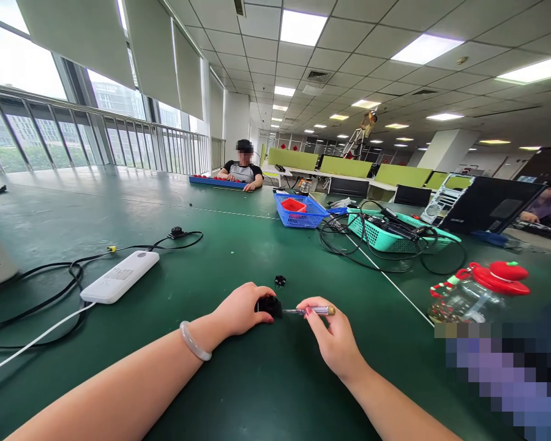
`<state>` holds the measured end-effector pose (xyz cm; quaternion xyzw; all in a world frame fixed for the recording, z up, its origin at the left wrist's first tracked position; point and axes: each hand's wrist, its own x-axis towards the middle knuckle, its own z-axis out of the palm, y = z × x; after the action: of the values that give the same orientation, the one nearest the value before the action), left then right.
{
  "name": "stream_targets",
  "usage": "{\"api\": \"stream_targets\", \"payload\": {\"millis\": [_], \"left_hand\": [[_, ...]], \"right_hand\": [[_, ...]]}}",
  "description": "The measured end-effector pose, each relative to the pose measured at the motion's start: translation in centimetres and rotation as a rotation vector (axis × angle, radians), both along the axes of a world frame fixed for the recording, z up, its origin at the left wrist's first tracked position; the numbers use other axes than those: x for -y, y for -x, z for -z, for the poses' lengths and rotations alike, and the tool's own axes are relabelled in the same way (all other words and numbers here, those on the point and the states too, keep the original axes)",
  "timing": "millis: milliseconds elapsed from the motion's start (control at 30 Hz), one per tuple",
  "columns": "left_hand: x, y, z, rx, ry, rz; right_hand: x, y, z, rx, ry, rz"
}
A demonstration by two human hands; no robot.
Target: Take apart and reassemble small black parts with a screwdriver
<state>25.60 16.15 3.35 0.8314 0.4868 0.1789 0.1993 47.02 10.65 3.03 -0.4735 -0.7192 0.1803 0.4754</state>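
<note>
My left hand (241, 309) is closed around a small black part (270, 305) that rests on the green table (239, 245); a pale bangle sits on that wrist. My right hand (333, 337) pinches a small screwdriver (312, 311) with a clear handle, held level, its metal tip touching the black part's right side. Another small black piece (280, 280) lies loose on the table just beyond my hands.
A white power bank (120, 276) with black and white cables lies to the left. Further off stand a blue basket (300, 211), a teal basket (386, 231) of cables and a laptop (484, 205). A clear bottle with a red lid (480, 291) lies right. People sit at the far end and right.
</note>
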Motion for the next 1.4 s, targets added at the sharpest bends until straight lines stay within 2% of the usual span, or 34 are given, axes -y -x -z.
{"api": "stream_targets", "payload": {"millis": [167, 333, 567, 733, 867, 1000, 1233, 1400], "left_hand": [[-0.2, 0.1, 0.1, -0.007, -0.018, 0.002], [0.1, 0.0, -0.2, -0.020, -0.030, 0.005], [0.3, -0.3, -0.1, -0.045, -0.048, 0.053], [0.3, -0.1, 0.2, -0.020, -0.054, 0.050], [0.4, -0.2, 0.1, -0.025, -0.052, 0.052], [0.5, -0.2, -0.1, -0.032, -0.058, 0.050], [0.5, -0.2, -0.1, -0.024, -0.076, 0.066], [0.5, -0.1, -0.1, 0.030, -0.151, 0.083]], "right_hand": [[0.6, 0.3, -0.8, 0.127, -0.087, -0.025], [1.1, 0.6, -1.2, 0.187, -0.194, -0.127], [1.6, 1.2, -1.0, 0.309, -0.161, -0.222], [2.0, 1.2, -1.2, 0.332, -0.236, -0.224], [1.9, 0.9, -1.3, 0.283, -0.351, -0.123], [1.5, 0.7, -1.2, 0.264, -0.281, -0.057], [1.1, 0.8, -1.1, 0.254, -0.200, -0.091], [1.1, 0.8, -1.1, 0.243, -0.192, -0.100]]}}
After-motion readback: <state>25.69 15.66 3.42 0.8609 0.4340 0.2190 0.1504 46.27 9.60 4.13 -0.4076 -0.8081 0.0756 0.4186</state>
